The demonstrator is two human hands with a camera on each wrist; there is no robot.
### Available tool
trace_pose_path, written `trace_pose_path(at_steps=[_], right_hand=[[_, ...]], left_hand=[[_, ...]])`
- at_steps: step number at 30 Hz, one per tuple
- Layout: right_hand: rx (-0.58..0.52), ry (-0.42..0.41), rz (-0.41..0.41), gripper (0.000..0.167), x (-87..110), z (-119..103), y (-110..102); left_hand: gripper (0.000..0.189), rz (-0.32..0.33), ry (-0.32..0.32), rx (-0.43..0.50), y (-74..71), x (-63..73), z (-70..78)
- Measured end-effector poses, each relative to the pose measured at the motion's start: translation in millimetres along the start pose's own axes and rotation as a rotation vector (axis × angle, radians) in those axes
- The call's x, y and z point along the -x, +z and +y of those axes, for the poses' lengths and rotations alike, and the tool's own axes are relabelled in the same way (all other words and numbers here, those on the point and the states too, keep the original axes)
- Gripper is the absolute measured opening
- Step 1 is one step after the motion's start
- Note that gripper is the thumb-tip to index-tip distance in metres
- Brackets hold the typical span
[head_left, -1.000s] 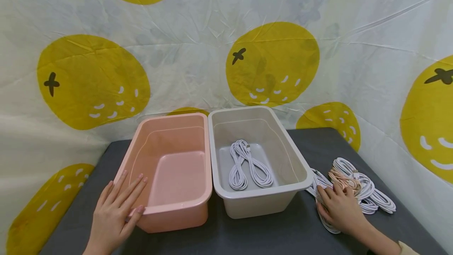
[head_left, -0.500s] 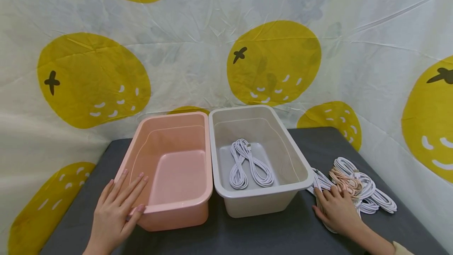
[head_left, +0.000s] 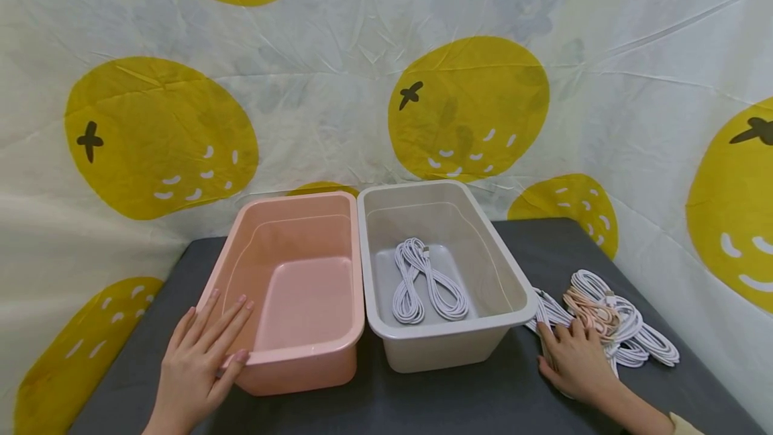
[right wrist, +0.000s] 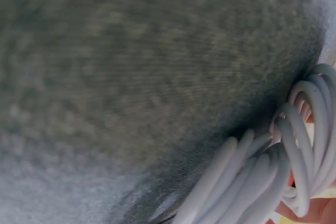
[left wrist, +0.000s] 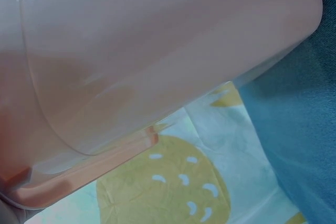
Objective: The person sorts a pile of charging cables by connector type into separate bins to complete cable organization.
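Observation:
My left hand [head_left: 196, 364] rests over the near left corner of a pink plastic bin [head_left: 298, 352], fingers straight along its inner wall and thumb at the front rim. Part of that bin [left wrist: 157, 51] fills the left wrist view. At the right, my right hand [head_left: 578, 362] grips a coiled white cable [head_left: 551, 311], fingers bent over it and thumb on its left side; the hand hides much of the coil. Loops of white cable [right wrist: 252, 182] lie close against the fingers in the right wrist view. A peach-coloured cable [head_left: 594, 314] and more white coils [head_left: 640, 334] lie just beyond.
A grey-beige bin [head_left: 449, 331] stands right beside the pink one, with a folded white cable [head_left: 407, 301] on its floor. Both are on a dark cloth-covered table [head_left: 423, 401]. A white curtain [head_left: 326, 126] with yellow fruit prints hangs behind.
My right hand has shifted slightly left over the white cable, and its fingers have settled around it. The left hand has stayed on the pink bin.

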State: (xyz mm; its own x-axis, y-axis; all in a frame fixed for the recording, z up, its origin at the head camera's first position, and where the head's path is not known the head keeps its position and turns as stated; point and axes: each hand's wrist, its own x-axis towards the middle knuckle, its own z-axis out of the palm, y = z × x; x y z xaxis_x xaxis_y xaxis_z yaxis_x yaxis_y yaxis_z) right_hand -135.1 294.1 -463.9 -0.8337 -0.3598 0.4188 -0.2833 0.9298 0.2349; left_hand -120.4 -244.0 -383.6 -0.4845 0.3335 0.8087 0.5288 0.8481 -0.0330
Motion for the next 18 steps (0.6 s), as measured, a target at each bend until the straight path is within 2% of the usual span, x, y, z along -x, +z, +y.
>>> trace_pose_path(at_steps=[3,10,18], right_hand=[[-0.005,0.014,-0.005,0.053,0.6,-0.4,-0.5],[-0.011,0.037,0.052,0.050,-1.7,2.8,-4.0],[-0.009,0.057,0.058,0.053,-3.5,11.6,-11.0]], left_hand=[[0.053,-0.003,0.002,0.001,0.3,0.0,0.3],[0.054,-0.001,0.000,-0.002,0.0,-0.2,0.6],[0.054,-0.004,0.001,0.001,0.0,0.1,0.2]])
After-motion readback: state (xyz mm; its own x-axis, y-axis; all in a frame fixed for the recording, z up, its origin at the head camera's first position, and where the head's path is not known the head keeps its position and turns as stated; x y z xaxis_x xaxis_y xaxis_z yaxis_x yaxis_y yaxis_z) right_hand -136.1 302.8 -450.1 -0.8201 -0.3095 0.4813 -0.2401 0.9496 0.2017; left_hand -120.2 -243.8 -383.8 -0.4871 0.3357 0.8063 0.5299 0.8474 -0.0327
